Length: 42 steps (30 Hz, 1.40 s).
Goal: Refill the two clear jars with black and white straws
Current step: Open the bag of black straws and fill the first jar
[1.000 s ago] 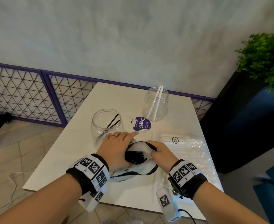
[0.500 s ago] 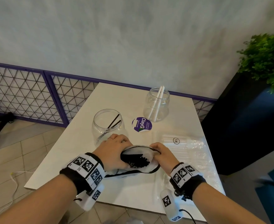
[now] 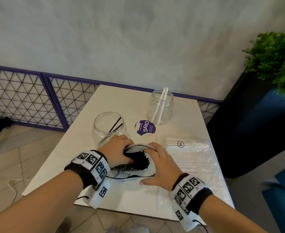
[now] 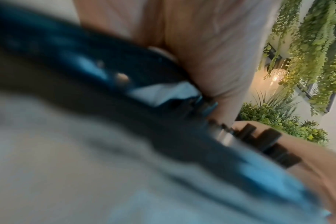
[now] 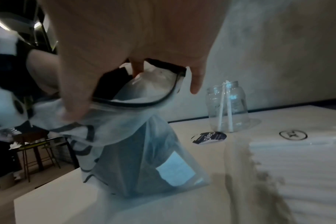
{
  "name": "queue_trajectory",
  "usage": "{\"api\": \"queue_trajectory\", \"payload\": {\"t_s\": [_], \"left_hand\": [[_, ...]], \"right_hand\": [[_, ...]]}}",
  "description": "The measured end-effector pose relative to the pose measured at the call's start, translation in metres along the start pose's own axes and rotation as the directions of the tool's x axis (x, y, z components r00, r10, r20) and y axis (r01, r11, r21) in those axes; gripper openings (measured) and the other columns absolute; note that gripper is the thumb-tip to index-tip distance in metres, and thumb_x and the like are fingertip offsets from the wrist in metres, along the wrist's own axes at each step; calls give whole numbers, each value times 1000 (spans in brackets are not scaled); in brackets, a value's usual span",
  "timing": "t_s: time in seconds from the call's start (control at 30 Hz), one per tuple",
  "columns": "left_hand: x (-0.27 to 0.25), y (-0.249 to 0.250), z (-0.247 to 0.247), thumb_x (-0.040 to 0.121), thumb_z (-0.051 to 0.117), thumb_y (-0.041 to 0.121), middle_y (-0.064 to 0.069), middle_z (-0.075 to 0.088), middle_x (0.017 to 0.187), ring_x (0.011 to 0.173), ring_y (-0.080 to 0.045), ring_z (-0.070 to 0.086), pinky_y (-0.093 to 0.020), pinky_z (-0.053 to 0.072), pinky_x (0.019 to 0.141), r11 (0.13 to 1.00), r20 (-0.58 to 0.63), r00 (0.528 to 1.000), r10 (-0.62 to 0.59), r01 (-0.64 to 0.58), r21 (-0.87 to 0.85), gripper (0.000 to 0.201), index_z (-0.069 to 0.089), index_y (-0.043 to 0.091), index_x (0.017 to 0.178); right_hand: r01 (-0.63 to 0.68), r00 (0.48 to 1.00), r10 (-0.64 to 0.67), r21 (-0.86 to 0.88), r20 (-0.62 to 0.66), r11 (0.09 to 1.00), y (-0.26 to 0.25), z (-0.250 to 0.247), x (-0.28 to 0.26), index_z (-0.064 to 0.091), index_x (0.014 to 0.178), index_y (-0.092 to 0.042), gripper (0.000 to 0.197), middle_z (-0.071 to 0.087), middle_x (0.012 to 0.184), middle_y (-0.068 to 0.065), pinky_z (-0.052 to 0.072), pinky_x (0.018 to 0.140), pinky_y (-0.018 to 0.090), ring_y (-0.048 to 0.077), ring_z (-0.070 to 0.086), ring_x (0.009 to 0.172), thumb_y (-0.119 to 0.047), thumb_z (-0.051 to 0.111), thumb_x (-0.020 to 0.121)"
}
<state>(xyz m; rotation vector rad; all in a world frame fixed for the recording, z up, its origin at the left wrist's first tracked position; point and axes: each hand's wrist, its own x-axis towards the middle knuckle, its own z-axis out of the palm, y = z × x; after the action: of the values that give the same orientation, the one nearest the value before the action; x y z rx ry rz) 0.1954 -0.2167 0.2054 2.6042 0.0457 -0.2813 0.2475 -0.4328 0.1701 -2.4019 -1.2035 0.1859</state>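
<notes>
Straws were the business of the moment: in the head view a bundle of thin black plastic straws (image 3: 139, 161) stood in a frosted white plastic bag with a black zip rim (image 3: 136, 167) at the near middle of the white worktop (image 3: 121, 105). The left hand (image 3: 117, 151) had its fingers curled round the bundle inside the bag's mouth, while the right hand (image 3: 157, 165) lay over the bag's right lip with fingers fairly straight, holding it open. Just beyond the left hand stood the wide clear jar with a few black straws (image 3: 109, 126); the taller clear jar holding two white straws (image 3: 160, 106) stood further back and to the right, with a round purple label (image 3: 145, 127) between them. A clear wrapped pack of white straws (image 3: 183, 157) lay flat beside the right hand. The left wrist view was badly blurred; black straw ends (image 4: 267, 141) showed against a finger, and little more could be told. The right wrist view showed the bag (image 5: 136, 151) upright, its rim spread under the right hand (image 5: 136, 37), thumb pressing the near lip, fingers not closed round it. To do this well, I judged, the left hand should draw the bundle straight up while the right pinned the bag down, keeping the straws together so none snagged on the zip.
</notes>
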Motion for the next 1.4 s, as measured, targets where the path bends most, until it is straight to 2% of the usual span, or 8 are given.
{"api": "queue_trajectory", "payload": {"t_s": [0.27,0.47,0.7,0.93,1.1,1.2,1.3,1.4], "left_hand": [[-5,-4,-11,62,68,39,14,48,87,86,-9,50,-25,39,78,978,-116,990,79,-100,-182,34,55,28,91],[-15,-8,-18,65,60,68,5,53,118,113,-13,49,-22,39,94,955,21,999,-34,39,-294,79,48,25,130],[-19,-24,-21,85,57,52,2,48,135,125,-14,42,-33,34,106,984,72,994,-82,93,-153,60,39,30,138],[-19,-29,-18,101,35,20,-6,66,104,99,-21,58,-27,41,85,981,-153,985,-79,49,-188,29,60,9,109],[-17,-49,-8,95,43,15,-10,65,109,103,-22,58,-38,43,98,790,-72,989,-132,60,-611,22,62,17,106],[-17,-65,0,84,52,18,-19,63,92,84,-27,57,-39,44,77,612,36,985,-170,134,-780,20,63,18,101],[-17,-71,1,85,66,26,-4,61,72,64,-17,53,-24,42,54,742,14,970,-241,194,-642,14,64,16,94],[-23,-61,-10,89,61,34,6,62,86,69,-8,54,-16,38,57,887,-182,955,-235,134,-442,15,63,21,97]], "right_hand": [[-46,984,109,397,-138,917,-18,3,21,40,127,-12,77,40,119,-3,28,89,-2,-5,39,105,-20,84,65],[-132,989,150,395,-15,909,-9,11,26,34,134,-13,81,41,128,0,25,87,-5,9,43,116,-19,81,69],[-178,984,162,374,74,910,-4,15,26,34,138,-20,85,40,124,-8,35,99,17,8,44,116,-27,82,68],[-126,991,101,337,89,933,-8,18,32,30,140,-28,95,42,118,-6,40,95,22,10,49,109,-31,84,62],[-126,985,82,312,150,942,-9,20,35,32,138,-32,102,40,102,-12,45,91,26,6,46,100,-51,73,47],[-159,976,103,307,192,938,-10,19,37,35,137,-30,100,40,103,-12,43,93,25,8,47,103,-45,83,51],[-191,972,137,297,193,936,-9,20,38,36,138,-27,96,41,105,-10,43,94,27,10,48,105,-39,87,58],[-194,972,141,297,190,935,-9,17,39,36,138,-28,94,43,108,-8,41,94,25,10,47,106,-37,87,59]]}}
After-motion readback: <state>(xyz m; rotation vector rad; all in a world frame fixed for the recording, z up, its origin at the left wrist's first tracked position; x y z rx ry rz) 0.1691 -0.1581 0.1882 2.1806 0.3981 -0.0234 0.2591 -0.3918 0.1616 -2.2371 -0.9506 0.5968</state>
